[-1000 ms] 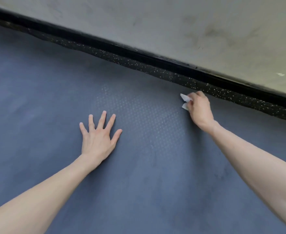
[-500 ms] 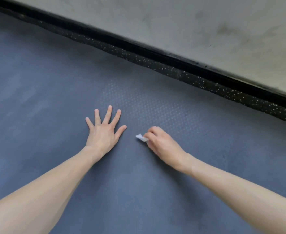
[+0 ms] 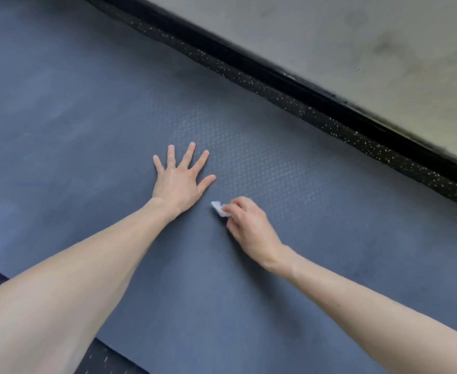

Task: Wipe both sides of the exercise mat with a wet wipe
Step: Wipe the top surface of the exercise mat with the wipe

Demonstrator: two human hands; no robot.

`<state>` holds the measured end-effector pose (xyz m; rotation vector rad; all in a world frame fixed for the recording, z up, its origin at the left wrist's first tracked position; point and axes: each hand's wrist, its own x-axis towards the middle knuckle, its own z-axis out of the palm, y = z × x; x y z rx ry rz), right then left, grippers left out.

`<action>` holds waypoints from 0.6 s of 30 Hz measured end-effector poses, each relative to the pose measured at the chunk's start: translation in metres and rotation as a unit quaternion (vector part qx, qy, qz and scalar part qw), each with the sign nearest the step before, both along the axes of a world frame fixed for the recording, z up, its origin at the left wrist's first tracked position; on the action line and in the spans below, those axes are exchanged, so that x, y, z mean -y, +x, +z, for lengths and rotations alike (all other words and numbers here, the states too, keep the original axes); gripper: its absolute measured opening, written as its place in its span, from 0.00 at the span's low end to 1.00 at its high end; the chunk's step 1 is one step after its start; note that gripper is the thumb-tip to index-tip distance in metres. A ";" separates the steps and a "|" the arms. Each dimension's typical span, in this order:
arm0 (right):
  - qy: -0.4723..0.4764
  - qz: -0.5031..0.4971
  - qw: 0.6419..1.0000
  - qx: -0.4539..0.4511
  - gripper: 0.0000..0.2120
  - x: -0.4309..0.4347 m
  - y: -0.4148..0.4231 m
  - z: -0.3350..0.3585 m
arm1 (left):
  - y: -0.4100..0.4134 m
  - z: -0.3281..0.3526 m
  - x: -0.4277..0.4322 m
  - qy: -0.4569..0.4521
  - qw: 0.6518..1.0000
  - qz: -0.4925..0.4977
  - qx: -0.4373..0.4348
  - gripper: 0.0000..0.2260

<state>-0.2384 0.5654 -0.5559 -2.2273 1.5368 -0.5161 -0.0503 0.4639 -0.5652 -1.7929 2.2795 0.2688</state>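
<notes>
1. Fingers [image 3: 189,155] of the left hand [image 3: 180,182] spread flat, pinning the mat [image 3: 87,117] down.
2. Right hand [image 3: 251,228] pinches the small wipe [image 3: 218,208], pressed to the mat just beside the left hand.
3. Best now: long overlapping strokes, firm even pressure, no strips skipped.

Floor: black rubber flooring flecked with white specks [image 3: 357,134]; seen as a narrow diagonal strip from top centre down to the right edge, again as two dark patches at lower left and bottom left of centre; surface matte, flecks scattered unevenly. Directly on it: one flat blue-grey exercise mat with a dimpled texture [image 3: 87,117]; lies flat and unrolled, covers most of the frame from upper left to lower right; far edge borders the diagonal strip, near edge crosses the lower left corner; dimples sharpest at centre, blurred elsewhere.
</notes>
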 end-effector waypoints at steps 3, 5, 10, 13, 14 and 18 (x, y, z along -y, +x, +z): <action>0.019 0.111 0.994 0.007 0.08 -0.025 0.029 0.007 | 0.004 0.006 -0.005 0.022 1.000 0.007 -0.018 0.31; 0.023 0.095 0.995 0.001 0.07 -0.016 0.014 0.013 | 0.013 0.010 -0.023 0.019 0.999 0.007 -0.049 0.30; -0.002 -0.161 0.986 -0.050 0.07 0.024 -0.105 0.022 | 0.058 0.007 -0.089 -0.008 0.998 0.009 -0.062 0.28; 0.018 -0.243 0.968 -0.059 0.04 0.019 -0.130 0.021 | 0.080 0.006 -0.108 -0.013 0.997 0.044 -0.061 0.28; 0.018 -0.232 0.971 -0.058 0.04 0.015 -0.118 0.019 | 0.084 0.006 -0.114 -0.013 0.996 0.050 -0.067 0.28; 0.010 -0.074 0.997 -0.009 0.08 -0.023 -0.015 0.011 | 0.090 0.005 -0.135 -0.013 0.994 0.058 -0.092 0.28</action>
